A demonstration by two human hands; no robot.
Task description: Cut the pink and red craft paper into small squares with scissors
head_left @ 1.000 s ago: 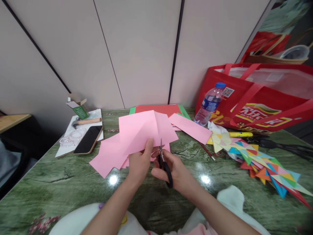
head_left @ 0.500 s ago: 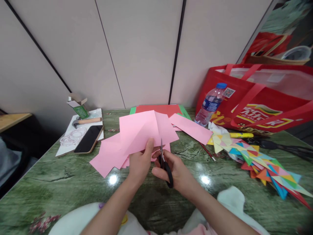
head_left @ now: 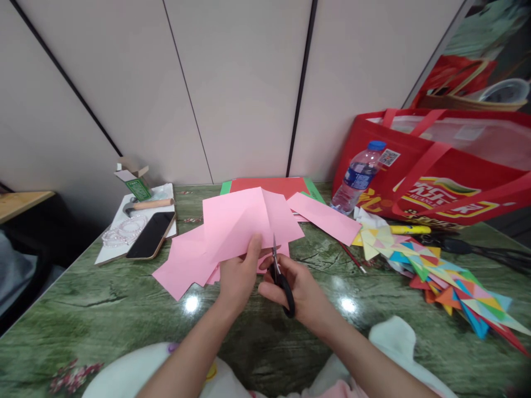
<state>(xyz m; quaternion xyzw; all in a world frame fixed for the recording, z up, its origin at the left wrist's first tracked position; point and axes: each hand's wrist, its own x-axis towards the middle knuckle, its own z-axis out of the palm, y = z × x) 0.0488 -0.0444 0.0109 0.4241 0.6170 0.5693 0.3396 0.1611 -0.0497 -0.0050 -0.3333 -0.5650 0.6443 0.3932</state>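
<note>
In the head view my left hand (head_left: 240,276) pinches the lower edge of a creased sheet of pink paper (head_left: 236,221), its thumb lying on top. My right hand (head_left: 305,293) has its fingers in the black handles of a pair of scissors (head_left: 282,284). The blades point up and away, against the paper's lower edge beside the crease, just right of my left thumb. Whether the blades are fully closed is too small to tell. More pink pieces (head_left: 182,265) lie beneath and left of the held sheet. A pink strip (head_left: 326,216) rests to its right.
Behind the paper are red and green sheets (head_left: 269,184). At left lie a phone (head_left: 150,236), a hammer (head_left: 151,204), beads (head_left: 124,232) and a small box (head_left: 139,185). At right stand a water bottle (head_left: 359,177) and a red bag (head_left: 440,166), with folded colored paper (head_left: 448,271) in front.
</note>
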